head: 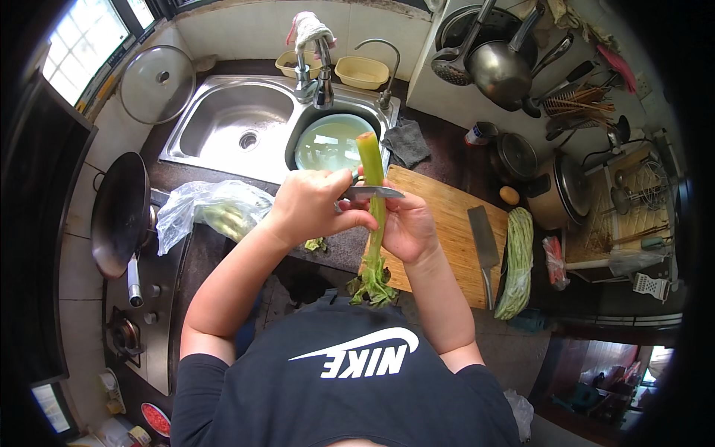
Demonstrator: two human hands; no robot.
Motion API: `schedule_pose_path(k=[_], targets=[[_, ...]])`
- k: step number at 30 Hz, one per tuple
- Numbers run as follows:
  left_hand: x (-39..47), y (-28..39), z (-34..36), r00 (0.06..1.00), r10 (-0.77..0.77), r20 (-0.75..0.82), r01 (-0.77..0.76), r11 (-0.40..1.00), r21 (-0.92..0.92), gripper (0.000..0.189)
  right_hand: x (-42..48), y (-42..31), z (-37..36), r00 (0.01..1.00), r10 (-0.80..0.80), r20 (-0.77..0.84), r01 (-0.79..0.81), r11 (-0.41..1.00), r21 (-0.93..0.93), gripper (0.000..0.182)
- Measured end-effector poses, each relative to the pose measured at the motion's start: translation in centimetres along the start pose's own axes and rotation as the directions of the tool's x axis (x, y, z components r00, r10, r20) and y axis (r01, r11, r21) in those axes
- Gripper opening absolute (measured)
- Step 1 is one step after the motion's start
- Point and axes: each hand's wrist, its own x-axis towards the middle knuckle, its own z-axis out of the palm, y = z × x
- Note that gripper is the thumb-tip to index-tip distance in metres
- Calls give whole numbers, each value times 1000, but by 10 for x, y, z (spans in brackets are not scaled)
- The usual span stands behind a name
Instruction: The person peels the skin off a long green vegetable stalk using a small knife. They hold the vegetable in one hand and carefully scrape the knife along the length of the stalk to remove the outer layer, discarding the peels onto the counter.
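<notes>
A celtuce stem [370,159] stands nearly upright in front of my chest, its cut end up and a tuft of wilted leaves [373,284] at the lower end. My right hand [410,229] holds it from the right, the fingers partly hidden behind the stem. In my left hand [313,201] is a small knife [373,193], with its blade lying across the stem at mid-length. The left thumb touches the stem below the blade. Above the blade the surface looks smooth and green; below it, paler and streaked.
Beyond my hands is a steel double sink [240,123] with a water-filled basin [335,142]. A cutting board [441,218] bearing a cleaver [483,240] lies right, beside long beans [515,262]. Leftward are a bag of vegetables [223,215] and a wok [120,218] at the stove.
</notes>
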Motion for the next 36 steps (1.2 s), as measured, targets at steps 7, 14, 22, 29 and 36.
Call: schedule_pose_path(k=[7, 14, 22, 29, 36], targets=[[-2, 1, 3, 1000, 2, -8, -1, 994, 108, 58, 1, -1, 2, 999, -2, -48, 2, 1000, 11, 38], [-4, -2, 7, 1000, -8, -10, 9, 991, 131, 53, 1, -2, 0, 998, -6, -58, 6, 1000, 3, 37], [-4, -2, 5, 1000, -19, 10, 17, 994, 111, 50, 4, -3, -3, 998, 1, -67, -2, 1000, -28, 36], [-5, -1, 7, 999, -30, 17, 29, 999, 26, 44, 7, -3, -3, 996, 6, -85, -12, 998, -68, 36], [-8, -5, 10, 995, -97, 27, 99, 993, -58, 39, 12, -4, -4, 1000, -12, 8, 13, 994, -113, 37]])
